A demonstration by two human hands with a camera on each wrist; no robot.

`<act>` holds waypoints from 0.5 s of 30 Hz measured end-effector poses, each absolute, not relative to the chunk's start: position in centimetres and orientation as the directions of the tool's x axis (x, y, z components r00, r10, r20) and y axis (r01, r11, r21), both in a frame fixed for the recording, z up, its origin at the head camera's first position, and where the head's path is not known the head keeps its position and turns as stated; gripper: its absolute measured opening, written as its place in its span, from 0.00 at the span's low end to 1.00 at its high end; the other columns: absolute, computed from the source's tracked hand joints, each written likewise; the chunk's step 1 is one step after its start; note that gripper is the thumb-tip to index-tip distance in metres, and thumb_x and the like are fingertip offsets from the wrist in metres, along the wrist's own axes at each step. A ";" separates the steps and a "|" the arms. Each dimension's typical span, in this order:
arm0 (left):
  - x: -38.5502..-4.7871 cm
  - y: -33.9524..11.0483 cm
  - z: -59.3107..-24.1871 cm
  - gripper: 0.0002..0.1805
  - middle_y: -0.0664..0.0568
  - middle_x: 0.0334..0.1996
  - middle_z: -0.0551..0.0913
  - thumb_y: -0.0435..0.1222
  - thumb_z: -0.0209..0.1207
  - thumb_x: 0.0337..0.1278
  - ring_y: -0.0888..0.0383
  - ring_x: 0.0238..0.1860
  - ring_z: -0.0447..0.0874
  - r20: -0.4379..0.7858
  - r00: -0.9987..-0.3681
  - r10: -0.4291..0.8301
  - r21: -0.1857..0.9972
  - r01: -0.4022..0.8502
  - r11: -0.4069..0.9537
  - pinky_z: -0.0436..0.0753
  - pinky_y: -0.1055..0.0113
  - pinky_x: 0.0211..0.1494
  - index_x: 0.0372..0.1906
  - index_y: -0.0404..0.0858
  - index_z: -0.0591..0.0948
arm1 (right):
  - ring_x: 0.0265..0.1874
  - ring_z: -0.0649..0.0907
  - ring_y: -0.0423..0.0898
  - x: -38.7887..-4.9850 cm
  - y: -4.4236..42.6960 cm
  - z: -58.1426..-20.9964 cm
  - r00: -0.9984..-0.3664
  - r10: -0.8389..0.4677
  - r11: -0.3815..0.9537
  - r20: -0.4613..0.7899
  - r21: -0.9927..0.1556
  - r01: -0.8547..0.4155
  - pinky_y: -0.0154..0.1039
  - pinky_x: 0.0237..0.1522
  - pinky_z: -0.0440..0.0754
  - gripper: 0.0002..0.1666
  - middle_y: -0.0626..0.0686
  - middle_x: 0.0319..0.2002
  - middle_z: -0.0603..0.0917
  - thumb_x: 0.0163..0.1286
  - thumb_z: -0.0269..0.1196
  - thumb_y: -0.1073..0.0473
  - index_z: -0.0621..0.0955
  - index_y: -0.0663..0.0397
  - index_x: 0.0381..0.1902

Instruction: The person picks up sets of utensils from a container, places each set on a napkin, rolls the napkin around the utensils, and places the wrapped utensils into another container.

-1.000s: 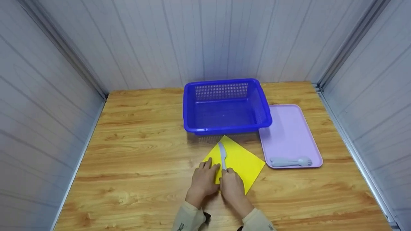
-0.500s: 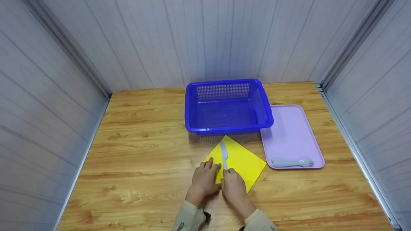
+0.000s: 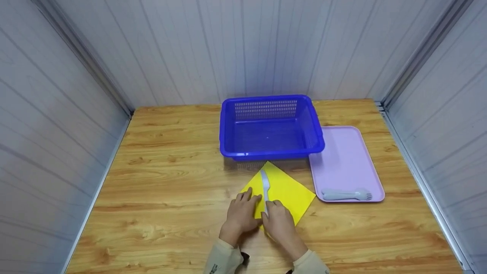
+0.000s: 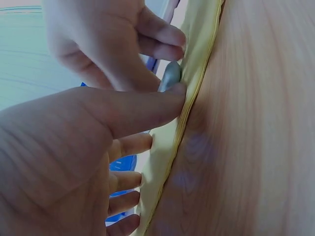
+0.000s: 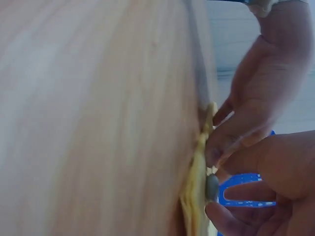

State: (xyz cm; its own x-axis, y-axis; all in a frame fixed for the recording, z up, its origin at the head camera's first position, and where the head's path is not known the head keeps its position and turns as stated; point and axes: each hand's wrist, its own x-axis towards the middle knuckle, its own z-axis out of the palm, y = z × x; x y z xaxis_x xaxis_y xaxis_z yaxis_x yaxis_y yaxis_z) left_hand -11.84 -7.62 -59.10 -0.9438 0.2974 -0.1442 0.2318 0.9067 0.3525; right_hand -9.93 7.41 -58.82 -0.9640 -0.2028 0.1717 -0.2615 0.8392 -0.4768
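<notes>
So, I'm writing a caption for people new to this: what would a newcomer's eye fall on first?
Probably the deep blue basket, towards the back of the wooden table, overlapping the lilac tray in the head view. Then the bright yellow cloth in front of it, with a pale knife on it, handle end at the right hand.

The left hand (image 3: 240, 214) lies palm down, its fingers spread forward and its thumb stretched toward the right hand (image 3: 280, 222), which sits just beside it. The right hand has its fingers bent and its thumb set apart from them; how firmly they close cannot be told. Both wrists are bare, above the left sleeve (image 3: 223, 258) and right sleeve (image 3: 310, 263), the arms converging forward.
</notes>
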 end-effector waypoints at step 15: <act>-11.9 -7.4 -58.9 0.41 0.40 0.72 0.59 0.53 0.70 0.47 0.41 0.68 0.60 -0.160 -0.936 0.313 0.398 0.230 0.888 0.66 0.44 0.62 0.68 0.46 0.71 | 0.33 0.82 0.69 -16.2 22.7 -54.8 -0.984 0.168 0.914 -0.059 -0.364 0.178 0.62 0.30 0.79 0.18 0.70 0.34 0.83 0.65 0.61 0.56 0.82 0.71 0.36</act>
